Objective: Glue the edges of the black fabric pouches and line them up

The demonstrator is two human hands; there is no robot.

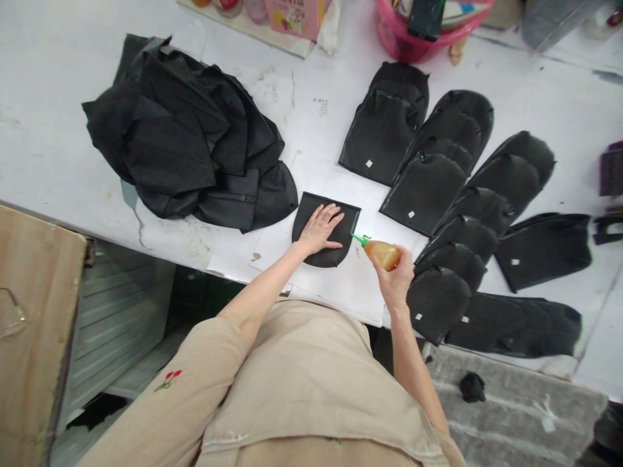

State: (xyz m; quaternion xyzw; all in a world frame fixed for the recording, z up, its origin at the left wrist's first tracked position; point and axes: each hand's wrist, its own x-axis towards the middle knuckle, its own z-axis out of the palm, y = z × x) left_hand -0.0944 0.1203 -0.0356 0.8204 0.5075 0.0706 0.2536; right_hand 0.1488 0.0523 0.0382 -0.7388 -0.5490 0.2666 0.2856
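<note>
A black fabric piece [311, 209] with one rounded end lies flat on the white table in front of me. My left hand [321, 230] rests on it, fingers spread. In my right hand [396, 275] is a squeeze bottle [384, 255] of amber liquid, probably glue, with a green nozzle. The nozzle tip is at the right edge of the fabric piece; whether it touches cannot be made out. Right of the bottle, similar black pieces [440, 301] lie in overlapping rows, several with small white tags.
A heap of black fabric pieces [170, 130] sits at the left on the white table [43, 130]. A pink basket [389, 39] with assorted items stands at the back, near a pink box [294, 18]. A wooden board [36, 337] is at lower left.
</note>
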